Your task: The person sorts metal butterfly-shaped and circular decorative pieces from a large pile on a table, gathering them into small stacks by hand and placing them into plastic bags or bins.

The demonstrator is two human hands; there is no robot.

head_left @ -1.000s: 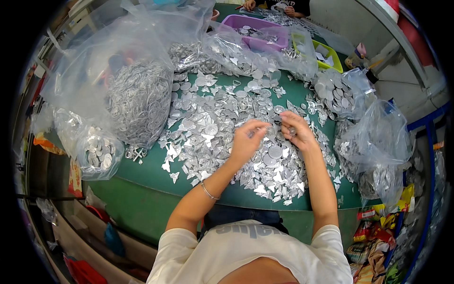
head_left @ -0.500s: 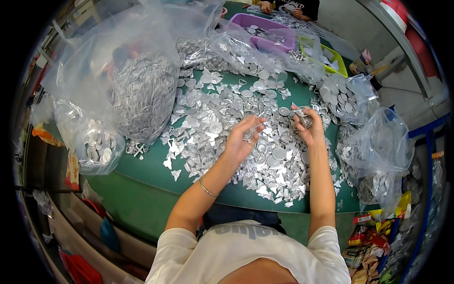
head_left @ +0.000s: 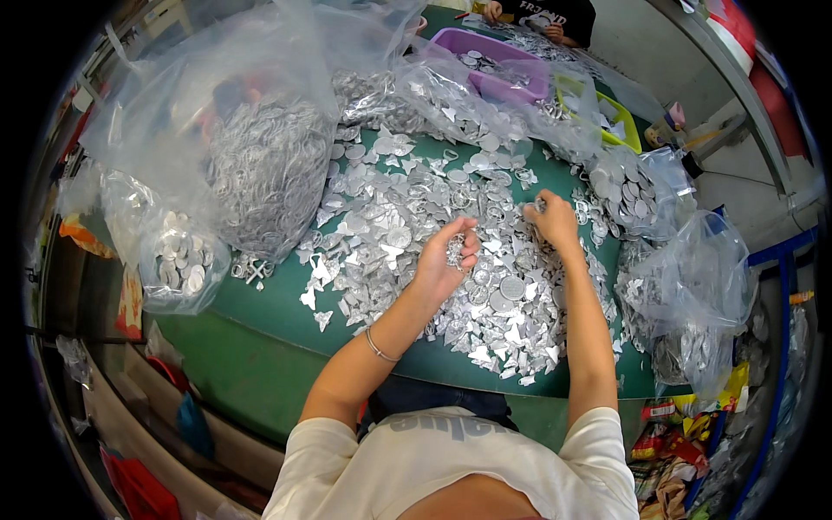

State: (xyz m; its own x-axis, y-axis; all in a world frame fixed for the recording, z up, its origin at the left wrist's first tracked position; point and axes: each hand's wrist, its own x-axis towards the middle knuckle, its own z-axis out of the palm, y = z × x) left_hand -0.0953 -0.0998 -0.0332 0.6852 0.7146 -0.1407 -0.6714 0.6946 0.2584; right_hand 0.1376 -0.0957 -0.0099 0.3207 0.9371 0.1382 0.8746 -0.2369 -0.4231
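A broad pile of small silver metal pieces (head_left: pixel 373 212), some shaped like discs, others like stars or pointed charms, covers the middle of the green table (head_left: pixel 260 303). Over the pile my left hand (head_left: pixel 444 260) is half curled, palm turned inward, around several small silver metal pieces (head_left: pixel 455 251). My right hand (head_left: pixel 555 221) is at the pile's right side, palm down, with fingers bent around silver metal pieces (head_left: pixel 540 205). Their exact shape is hidden by the fingers.
A large clear bag of silver rings (head_left: pixel 269 173) stands left, beside a smaller bag of discs (head_left: pixel 182 264). Behind are a purple basin (head_left: pixel 511 89) and a yellow-green basin (head_left: pixel 626 130). More filled bags (head_left: pixel 693 286) line the right. Across the table is another person's hand (head_left: pixel 553 33).
My right hand has turned from palm-up to palm-down and shifted slightly left, with silver pieces still at its fingers. The left hand has stayed nearly in place, its fingers curled a little more.
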